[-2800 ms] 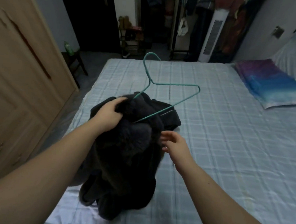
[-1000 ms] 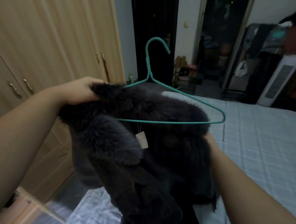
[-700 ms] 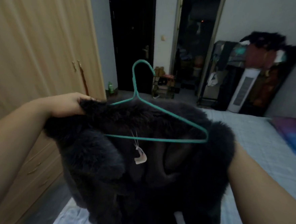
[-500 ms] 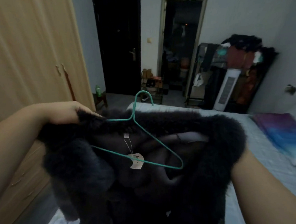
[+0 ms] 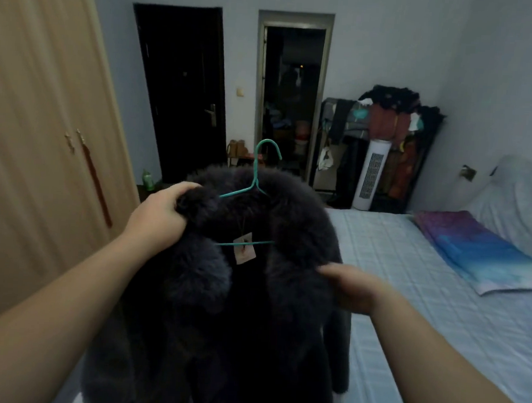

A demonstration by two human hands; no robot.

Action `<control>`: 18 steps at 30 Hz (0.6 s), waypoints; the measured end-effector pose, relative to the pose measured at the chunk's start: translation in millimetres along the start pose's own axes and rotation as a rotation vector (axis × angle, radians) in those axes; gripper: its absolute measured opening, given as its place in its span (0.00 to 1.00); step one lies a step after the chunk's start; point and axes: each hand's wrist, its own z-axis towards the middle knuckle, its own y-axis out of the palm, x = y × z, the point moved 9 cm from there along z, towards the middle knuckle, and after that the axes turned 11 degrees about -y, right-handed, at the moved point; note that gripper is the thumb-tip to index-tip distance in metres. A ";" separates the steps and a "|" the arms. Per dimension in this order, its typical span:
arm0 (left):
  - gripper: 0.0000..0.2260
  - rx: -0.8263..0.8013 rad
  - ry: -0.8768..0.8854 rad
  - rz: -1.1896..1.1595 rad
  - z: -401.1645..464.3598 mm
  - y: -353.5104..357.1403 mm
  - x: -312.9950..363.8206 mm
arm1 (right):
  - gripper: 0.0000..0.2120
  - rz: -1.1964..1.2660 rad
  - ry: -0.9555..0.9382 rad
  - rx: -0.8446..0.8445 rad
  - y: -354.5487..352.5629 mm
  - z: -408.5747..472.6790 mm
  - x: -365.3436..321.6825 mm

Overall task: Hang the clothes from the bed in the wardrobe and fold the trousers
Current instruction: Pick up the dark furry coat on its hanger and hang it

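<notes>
To our left stands the wardrobe, its pale wooden doors shut, two small handles side by side at the seam. To our right the bed stretches away under a light checked sheet, with a purple and blue pillow lying near its far right edge. Between the two, held up in front of us, is the dark furry coat; it hangs in the air at the near left corner of the bed, its lower part dropping out of view at the bottom. Our left hand has its fingers curled tight around the fluffy collar at the coat's left shoulder. Our right hand rests on the coat's right shoulder, its fingers lying across the fur; it is blurred, and we cannot tell whether it pinches the cloth or only presses on it. A thin green wire hanger sits inside the coat: its hook rises upright above the collar, and a short stretch of its bottom bar shows in the open neck. Just beside that bar a small pale tag dangles inside the neck. On the far wall we see a dark shut door and an open doorway, and a white tower fan stands before a crowded rack of clothes.
</notes>
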 end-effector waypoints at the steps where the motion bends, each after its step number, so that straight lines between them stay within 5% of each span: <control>1: 0.20 0.028 -0.011 -0.017 -0.7 -2.9 2.6 | 0.11 -0.126 0.029 -0.027 -2.3 1.3 2.2; 3: 0.18 0.043 -0.020 -0.054 -1.3 -8.9 7.6 | 0.12 -0.430 0.092 0.063 -22.0 0.0 -3.0; 5: 0.17 0.033 -0.008 -0.117 2.7 -14.3 9.5 | 0.09 -0.664 -0.013 0.423 -58.4 -7.5 -38.0; 7: 0.16 0.034 -0.005 -0.170 7.9 -19.5 8.1 | 0.08 -0.617 -0.433 0.841 -74.4 -44.2 -94.3; 8: 0.16 0.044 -0.001 -0.192 11.6 -20.9 5.9 | 0.09 -0.544 -0.709 0.911 -65.6 -66.2 -121.0; 10: 0.17 0.055 0.024 -0.227 10.8 -26.7 14.5 | 0.17 -0.595 -1.041 0.704 -27.8 -86.4 -164.4; 13: 0.19 0.016 0.160 -0.273 8.6 -32.3 39.9 | 0.38 -1.038 -0.939 0.378 13.1 -62.6 -179.8; 16: 0.24 0.014 0.286 -0.310 6.2 -43.3 57.5 | 0.50 -1.230 -0.822 0.430 11.6 -51.3 -188.4; 18: 0.19 0.025 0.333 -0.305 5.6 -54.5 62.9 | 0.48 -1.263 -0.765 0.450 7.4 -52.9 -194.6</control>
